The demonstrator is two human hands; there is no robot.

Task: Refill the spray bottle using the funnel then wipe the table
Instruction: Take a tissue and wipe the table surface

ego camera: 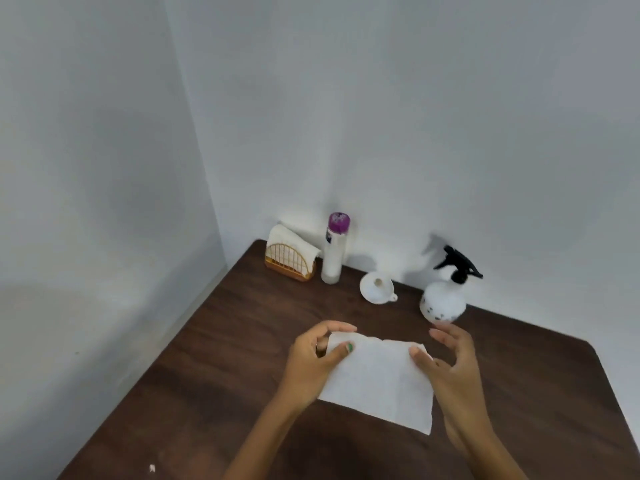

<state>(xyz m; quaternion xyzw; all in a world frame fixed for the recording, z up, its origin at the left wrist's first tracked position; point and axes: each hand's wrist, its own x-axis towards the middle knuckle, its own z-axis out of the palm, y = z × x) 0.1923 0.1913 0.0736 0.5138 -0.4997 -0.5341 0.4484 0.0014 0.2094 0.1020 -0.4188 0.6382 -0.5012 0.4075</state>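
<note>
Single head-worn view, forward and down, close over the table (242, 341) corner.

Walls (381, 116): two, plain pale grey-white, meeting in a corner far beyond the hands and a little to their left. Table (214, 393): dark brown wood grain, rounded corners, pushed into that corner, spreading under and around the hands. Light: soft and even, faint shadows on the wall beyond the hands.

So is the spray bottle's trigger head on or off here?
On. The black trigger head sits on the upright bottle; the funnel lies apart on the table.
</note>
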